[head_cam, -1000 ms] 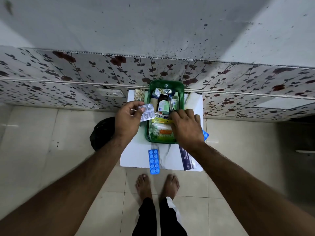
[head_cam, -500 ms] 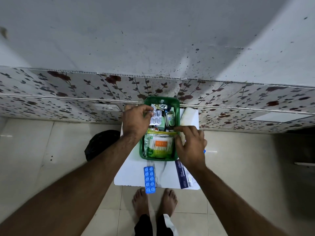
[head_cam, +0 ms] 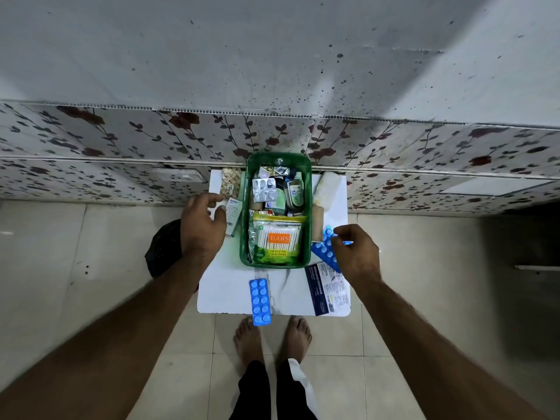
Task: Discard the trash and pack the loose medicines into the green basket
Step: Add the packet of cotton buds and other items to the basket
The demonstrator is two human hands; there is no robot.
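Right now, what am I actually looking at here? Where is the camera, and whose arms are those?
No machine: a person wears a wide-angle camera on the head, looking down past their own arms and bare feet.

A small white table stands against a flowered wall. On it sits a green basket holding a cotton-bud pack, a silver blister strip and small bottles.

Outside the basket lie a blue blister strip at the near edge, a printed leaflet, a small white box and a tan tablet strip.

The left hand hovers open by the box. The right hand is at a second blue strip; whether the fingers grip it is unclear.
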